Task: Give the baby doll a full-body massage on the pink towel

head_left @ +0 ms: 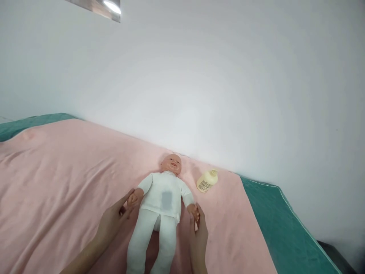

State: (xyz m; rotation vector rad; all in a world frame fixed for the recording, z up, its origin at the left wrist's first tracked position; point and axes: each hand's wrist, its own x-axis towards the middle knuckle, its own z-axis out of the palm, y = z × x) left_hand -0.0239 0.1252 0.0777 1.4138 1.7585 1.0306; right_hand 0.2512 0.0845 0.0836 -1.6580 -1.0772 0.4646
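A baby doll (171, 190) in a white top and white trousers lies on its back on a pink cloth (85, 163), its head toward the wall and its arms spread a little. At the doll's hand on the left of the view, my left hand (116, 215) has its fingers closed round it. My right hand (199, 232) holds the doll's other hand between thumb and fingers. A pale yellow bottle (207, 180) with printed text rests to the right of the doll's shoulder, touched by neither hand.
Behind the cloth rises a plain white wall (199, 76). Green fabric (279, 213) shows past the cloth at the right, and more at the far left. A dark object (335, 255) is partly visible at the lower right.
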